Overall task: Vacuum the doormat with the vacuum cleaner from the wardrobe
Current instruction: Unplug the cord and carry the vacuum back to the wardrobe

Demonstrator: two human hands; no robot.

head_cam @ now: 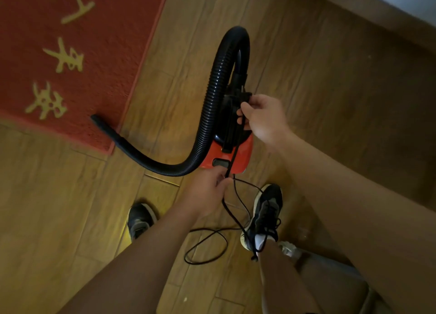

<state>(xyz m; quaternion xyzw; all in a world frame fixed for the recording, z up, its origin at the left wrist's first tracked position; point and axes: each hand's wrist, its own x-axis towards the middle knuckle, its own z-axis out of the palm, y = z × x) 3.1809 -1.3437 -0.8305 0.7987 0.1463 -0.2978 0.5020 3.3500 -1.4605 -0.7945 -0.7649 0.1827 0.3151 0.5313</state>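
Both hands are holding the black power cord [234,151]. Low in the middle of the frame, the left hand [207,193] is curling its fingers round the cord. A bit higher, the right hand [262,118] is pinching the same cord between thumb and fingers. The cord is running straight and tight between the two hands.

At the bottom of the frame, the loose part of the cord is lying in loops on the wooden floor [330,101]. One loop is crossing the right shoe [264,214]. The left shoe [139,219] is standing apart from the loops, over to the left.

Under the hands, in the middle of the frame, the red and black vacuum cleaner [243,155] is sitting on the floor. Its black hose [210,106] is bending up in a big arch and coming back down to the left. The nozzle [103,125] is resting on the near corner of the red doormat [106,42], which is filling the upper left of the frame.

What could go wrong, I think: the loops are so close to the right foot that one step could catch the cord and trip the person. A hard pull on the tight cord could also tip the small vacuum cleaner over or drag the nozzle off the doormat. The loops could twist into a knot too.
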